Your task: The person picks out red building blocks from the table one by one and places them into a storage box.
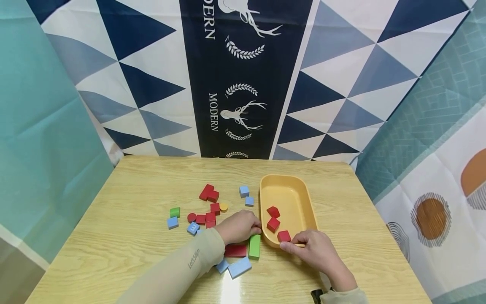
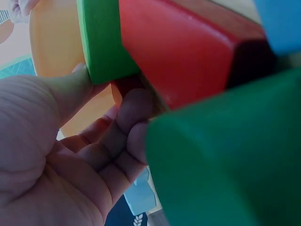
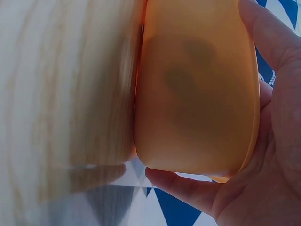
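Observation:
My left hand [image 1: 243, 226] is low over the blocks, beside the tray's left wall. Its thumb and curled fingers pinch a small dark red block [image 2: 126, 85], mostly hidden by the fingers. Right by the thumb stands a long green block [image 1: 254, 247], with a larger red block [image 1: 235, 251] next to it. My right hand [image 1: 313, 249] grips the near right rim of the yellow-orange plastic tray [image 1: 307, 198], thumb and fingers around its edge. Inside the tray, along its left side, lie three red blocks [image 1: 273, 224].
Left of the tray are scattered several red blocks [image 1: 206, 192], a yellow disc [image 1: 223, 207] and a small green block [image 1: 175, 212]. Blue blocks [image 1: 244, 191] lie behind, and a long blue block [image 1: 240, 267] lies in front. Patterned cloth hangs behind the wooden table [image 1: 144, 181].

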`<state>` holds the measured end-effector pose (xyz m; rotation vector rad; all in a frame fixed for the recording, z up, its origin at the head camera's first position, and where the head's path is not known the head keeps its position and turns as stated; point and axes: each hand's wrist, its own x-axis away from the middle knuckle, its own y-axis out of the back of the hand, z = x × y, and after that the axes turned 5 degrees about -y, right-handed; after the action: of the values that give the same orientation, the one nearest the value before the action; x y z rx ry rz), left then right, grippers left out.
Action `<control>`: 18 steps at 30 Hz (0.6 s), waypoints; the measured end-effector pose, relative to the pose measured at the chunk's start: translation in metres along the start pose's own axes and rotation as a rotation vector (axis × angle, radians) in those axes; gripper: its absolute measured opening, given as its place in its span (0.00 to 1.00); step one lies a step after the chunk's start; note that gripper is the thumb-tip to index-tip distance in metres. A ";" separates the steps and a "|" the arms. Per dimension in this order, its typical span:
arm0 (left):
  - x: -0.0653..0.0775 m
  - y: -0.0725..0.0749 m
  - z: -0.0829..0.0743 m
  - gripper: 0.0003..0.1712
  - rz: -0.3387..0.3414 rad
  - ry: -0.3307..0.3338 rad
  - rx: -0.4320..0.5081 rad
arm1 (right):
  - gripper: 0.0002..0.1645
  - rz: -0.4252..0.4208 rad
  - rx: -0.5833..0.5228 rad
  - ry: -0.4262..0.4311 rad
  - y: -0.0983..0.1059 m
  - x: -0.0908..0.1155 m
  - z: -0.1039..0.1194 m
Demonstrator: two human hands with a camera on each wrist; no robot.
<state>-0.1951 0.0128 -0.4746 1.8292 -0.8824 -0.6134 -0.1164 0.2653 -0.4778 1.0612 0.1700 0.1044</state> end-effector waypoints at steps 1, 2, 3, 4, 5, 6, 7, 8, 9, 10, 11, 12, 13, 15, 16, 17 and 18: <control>0.000 -0.001 0.000 0.06 -0.003 -0.006 0.010 | 0.20 -0.002 0.001 0.002 0.000 0.000 0.000; 0.000 -0.001 0.000 0.06 -0.003 -0.010 0.018 | 0.21 -0.002 0.000 0.003 0.000 0.000 0.000; 0.000 -0.002 0.001 0.06 -0.004 -0.013 0.022 | 0.21 -0.002 0.000 0.004 0.000 0.000 0.000; 0.000 -0.002 0.001 0.06 -0.004 -0.015 0.023 | 0.21 -0.001 0.001 0.004 0.000 0.000 0.000; 0.000 -0.003 0.001 0.06 -0.006 -0.018 0.022 | 0.21 0.000 0.001 0.005 0.000 0.000 0.000; 0.000 -0.003 0.001 0.06 -0.007 -0.019 0.023 | 0.21 0.001 0.003 0.006 0.000 0.000 -0.001; 0.001 -0.003 0.001 0.06 -0.008 -0.018 0.025 | 0.21 0.002 0.004 0.005 0.000 0.000 -0.001; 0.001 -0.003 0.001 0.06 -0.008 -0.014 0.024 | 0.21 0.001 0.004 0.006 0.000 0.000 0.000; 0.001 -0.003 0.001 0.06 -0.011 -0.010 0.024 | 0.21 0.000 0.005 0.006 0.000 0.000 0.000; 0.001 -0.004 0.001 0.06 -0.012 -0.006 0.024 | 0.21 -0.002 0.006 0.008 0.000 0.000 0.000; 0.001 -0.004 0.002 0.06 -0.013 -0.001 0.021 | 0.21 -0.004 0.007 0.007 0.000 0.000 0.000; 0.002 -0.004 0.003 0.06 -0.012 0.005 0.019 | 0.21 -0.006 0.007 0.007 0.000 0.000 0.000; 0.002 -0.004 0.003 0.05 -0.008 0.011 0.016 | 0.21 -0.007 0.007 0.008 0.001 0.000 0.000; 0.002 -0.004 0.004 0.04 -0.002 0.020 0.016 | 0.21 -0.010 0.007 0.010 0.001 0.000 0.000; 0.002 -0.004 0.005 0.03 0.002 0.023 0.011 | 0.21 -0.010 0.006 0.011 0.000 0.000 -0.001; 0.003 -0.003 0.005 0.02 0.006 0.028 0.009 | 0.21 -0.010 0.006 0.010 0.000 0.001 -0.001; 0.004 -0.003 0.005 0.02 0.010 0.032 0.010 | 0.21 -0.010 0.006 0.010 0.000 0.001 -0.001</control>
<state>-0.1957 0.0079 -0.4791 1.8378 -0.8744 -0.5725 -0.1159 0.2662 -0.4782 1.0658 0.1849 0.0998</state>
